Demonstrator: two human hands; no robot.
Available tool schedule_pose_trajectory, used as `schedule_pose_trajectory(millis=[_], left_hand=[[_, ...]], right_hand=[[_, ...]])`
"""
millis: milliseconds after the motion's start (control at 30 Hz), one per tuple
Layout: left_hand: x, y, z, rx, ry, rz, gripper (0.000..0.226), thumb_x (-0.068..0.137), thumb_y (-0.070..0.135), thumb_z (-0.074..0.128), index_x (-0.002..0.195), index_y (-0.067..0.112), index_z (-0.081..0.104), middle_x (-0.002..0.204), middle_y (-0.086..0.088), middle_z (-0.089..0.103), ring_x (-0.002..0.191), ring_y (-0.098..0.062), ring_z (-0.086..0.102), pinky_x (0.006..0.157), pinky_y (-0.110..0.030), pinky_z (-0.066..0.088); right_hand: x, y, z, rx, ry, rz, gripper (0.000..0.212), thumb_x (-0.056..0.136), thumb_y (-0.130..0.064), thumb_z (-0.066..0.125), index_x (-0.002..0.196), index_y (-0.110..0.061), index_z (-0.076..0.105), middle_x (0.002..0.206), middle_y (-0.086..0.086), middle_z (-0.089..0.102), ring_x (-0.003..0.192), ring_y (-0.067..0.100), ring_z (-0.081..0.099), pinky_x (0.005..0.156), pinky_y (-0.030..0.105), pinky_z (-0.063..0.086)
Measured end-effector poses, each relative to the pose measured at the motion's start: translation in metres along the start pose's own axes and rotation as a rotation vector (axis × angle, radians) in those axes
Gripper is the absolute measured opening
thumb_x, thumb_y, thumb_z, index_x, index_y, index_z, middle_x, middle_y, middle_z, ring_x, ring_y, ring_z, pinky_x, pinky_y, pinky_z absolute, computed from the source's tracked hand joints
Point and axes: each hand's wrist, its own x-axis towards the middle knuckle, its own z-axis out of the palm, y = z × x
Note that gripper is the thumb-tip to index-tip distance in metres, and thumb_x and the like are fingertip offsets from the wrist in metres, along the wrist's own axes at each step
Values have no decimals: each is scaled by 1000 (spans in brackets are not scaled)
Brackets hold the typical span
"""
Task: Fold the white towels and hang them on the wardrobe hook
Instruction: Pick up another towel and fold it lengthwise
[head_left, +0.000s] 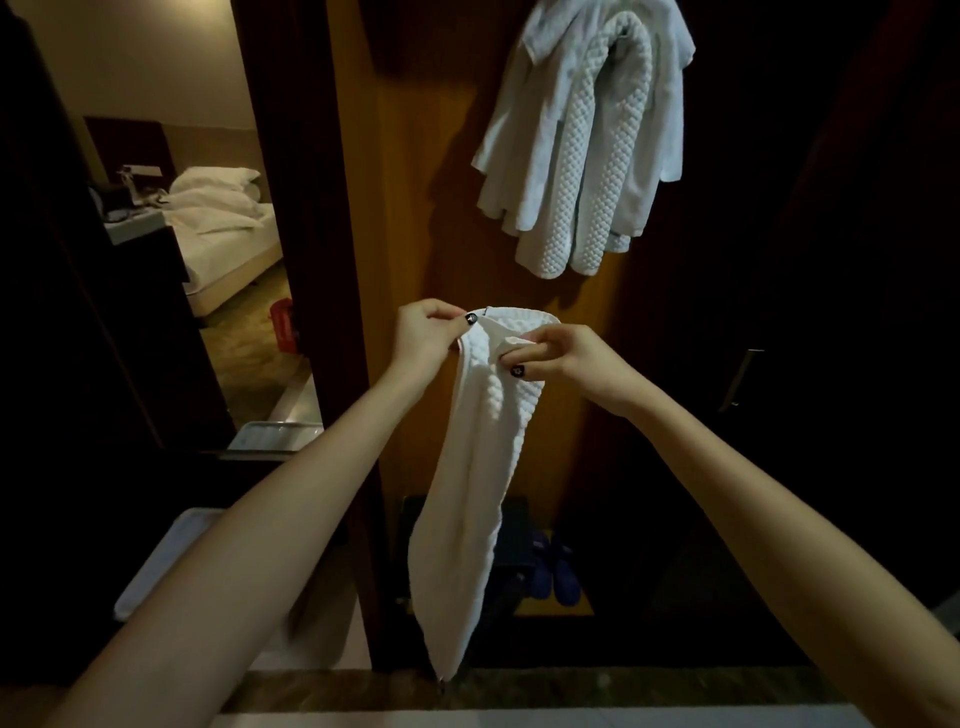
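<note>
A white textured towel (480, 467) hangs long and narrow in front of me, folded lengthwise, its lower end near the floor. My left hand (427, 335) pinches its top left edge. My right hand (563, 361) grips the top right part, fingers curled round a fold. Above, on the wooden wardrobe panel (415, 208), several white towels (587, 140) hang in a bunch from a hook that the cloth hides.
Dark wardrobe doors stand on the right, one with a metal handle (744, 376). Blue slippers (556, 571) sit on the wardrobe floor below. To the left a doorway shows a bed (223, 218) and a red object (284, 325). A white tray (161, 561) lies at lower left.
</note>
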Motion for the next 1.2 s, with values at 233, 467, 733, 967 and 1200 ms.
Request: schedule_pose_trajectory(millis=[233, 467, 733, 967, 1200], left_hand=[[1, 5, -8, -33, -80, 47, 11, 82, 13, 73, 82, 10, 62, 74, -3, 67, 62, -4, 62, 56, -13, 47], [-3, 6, -13, -131, -109, 73, 11, 82, 8, 72, 82, 9, 61, 73, -7, 67, 62, -6, 64, 58, -17, 49], [-6, 7, -5, -161, -76, 105, 21, 85, 2, 67, 69, 10, 56, 66, -5, 63, 59, -7, 59, 54, -17, 46], [-4, 5, -5, -249, -102, 61, 22, 89, 4, 62, 69, 13, 61, 60, 6, 64, 57, -4, 59, 56, -18, 47], [3, 14, -9, -161, -169, 185, 15, 83, 4, 70, 71, 9, 61, 71, -5, 64, 61, -4, 62, 61, -19, 52]], right_hand=[[13, -18, 15, -262, 144, -186, 6, 91, -16, 68, 86, -14, 70, 66, -6, 71, 62, 1, 65, 62, 16, 47], [26, -21, 13, -274, 219, -251, 10, 81, -21, 77, 85, -13, 74, 84, -3, 55, 75, 6, 49, 68, 21, 40], [32, -24, 21, -284, 238, -290, 10, 81, -23, 78, 86, -16, 74, 88, -10, 53, 88, 8, 52, 77, 19, 40], [33, -28, 12, -354, 245, -313, 18, 84, -21, 76, 91, -5, 74, 97, 0, 66, 92, 12, 61, 79, 23, 46], [33, -35, -1, -417, 122, -268, 13, 83, -27, 75, 88, -14, 74, 94, 1, 72, 86, 11, 64, 77, 26, 48]])
